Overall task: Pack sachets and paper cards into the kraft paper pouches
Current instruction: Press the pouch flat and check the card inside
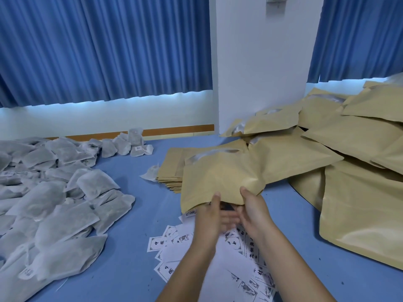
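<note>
From the head camera we look down on a blue tabletop (135, 253). Both hands meet at the near, open edge of one kraft paper pouch (220, 177), which is held just above the table at centre, its far end reaching toward the wall.

The right hand (254, 211) pinches the pouch's lip, thumb on top of the paper and fingers beneath it. The left hand (212, 214) has its thumb lying on the same edge. Its fingers are blurred under the dark mouth, so we cannot tell whether it grasps anything.

Printed paper cards (159, 244) lie scattered on the table under the wrists and forearms.

A broad heap of grey-white sachets (50, 192) covers the left side, well apart from the hands.

Just behind the held pouch sits a neat stack of flat pouches (172, 171), partly covered by it.

On the right, a loose pile of bulging pouches (349, 149) slopes up against a white pillar (261, 62).

Blue curtains (98, 51) hang on either side of the pillar.
</note>
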`<state>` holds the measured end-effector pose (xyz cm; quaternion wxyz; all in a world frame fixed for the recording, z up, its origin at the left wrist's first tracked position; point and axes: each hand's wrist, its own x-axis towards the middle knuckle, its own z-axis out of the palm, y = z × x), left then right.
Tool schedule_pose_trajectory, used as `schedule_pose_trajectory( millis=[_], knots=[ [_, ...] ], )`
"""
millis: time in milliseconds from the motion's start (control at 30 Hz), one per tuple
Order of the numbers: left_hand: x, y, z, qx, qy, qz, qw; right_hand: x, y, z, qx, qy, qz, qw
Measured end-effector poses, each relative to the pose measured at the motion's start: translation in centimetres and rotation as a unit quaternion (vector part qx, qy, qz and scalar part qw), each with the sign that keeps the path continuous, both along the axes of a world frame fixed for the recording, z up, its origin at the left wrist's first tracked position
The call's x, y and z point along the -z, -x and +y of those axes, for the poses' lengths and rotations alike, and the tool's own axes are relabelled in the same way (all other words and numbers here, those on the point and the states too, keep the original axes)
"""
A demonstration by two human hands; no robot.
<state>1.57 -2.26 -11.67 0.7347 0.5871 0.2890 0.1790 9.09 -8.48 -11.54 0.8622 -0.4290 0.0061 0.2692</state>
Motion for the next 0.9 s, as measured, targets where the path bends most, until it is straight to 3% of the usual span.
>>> schedule_pose_trajectory(
  millis=[67, 133, 200, 300, 367, 700, 900],
  knots=[
    [-0.3, 0.2, 1.1, -0.040, 0.131, -0.063, 0.989, 0.1, -0.3, 0.3, 0.000, -0.046, 0.006, 0.999],
    [-0.4, 0.6, 2.0, -0.080, 0.182, -0.115, 0.973, 0.4, -0.2, 0.4, -0.028, -0.050, -0.003, 0.998],
    [-0.4, 0.8, 2.4, -0.122, 0.178, -0.131, 0.968, 0.6, 0.1, 0.3, -0.055, 0.024, -0.026, 0.998],
    [-0.5, 1.2, 3.1, -0.181, 0.162, -0.131, 0.961, 0.8, 0.1, -0.2, -0.003, 0.203, -0.094, 0.975],
    [-0.5, 1.3, 3.8, -0.191, 0.153, -0.129, 0.961, 0.7, -0.1, -0.3, 0.013, 0.235, -0.116, 0.965],
    [0.0, 1.1, 3.6, -0.159, 0.177, -0.106, 0.965, 0.8, -0.5, -0.6, 0.020, 0.181, -0.048, 0.982],
    [0.0, 1.0, 3.8, -0.139, 0.186, -0.108, 0.967, 1.0, -0.9, -0.4, 0.059, 0.157, -0.052, 0.985]
  ],
)
